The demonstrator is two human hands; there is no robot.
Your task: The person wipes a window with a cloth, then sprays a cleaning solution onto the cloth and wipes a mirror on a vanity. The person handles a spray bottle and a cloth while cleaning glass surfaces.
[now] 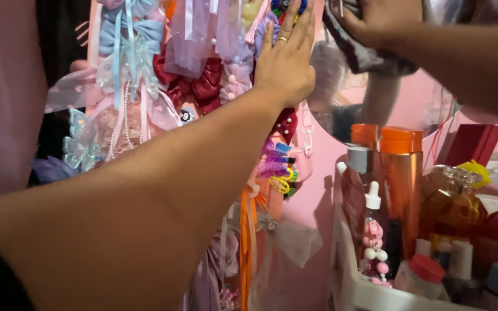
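Head view: the left hand (284, 57) lies flat, fingers together and extended, pressed against the hanging cluster of ribbon bows and hair clips (191, 75) beside the round pink-framed wall mirror (376, 109). One ring sits on one finger. The right hand (378, 20) presses one grey crumpled cloth (358, 55) against the mirror's upper glass, fingers clamped over the cloth. Below the mirror stands one white plastic organiser tray (355, 288). It holds two tall orange bottles (402, 184), one white-capped dropper bottle (372, 216) and one amber glass perfume bottle (451, 204), all upright, packed close together.
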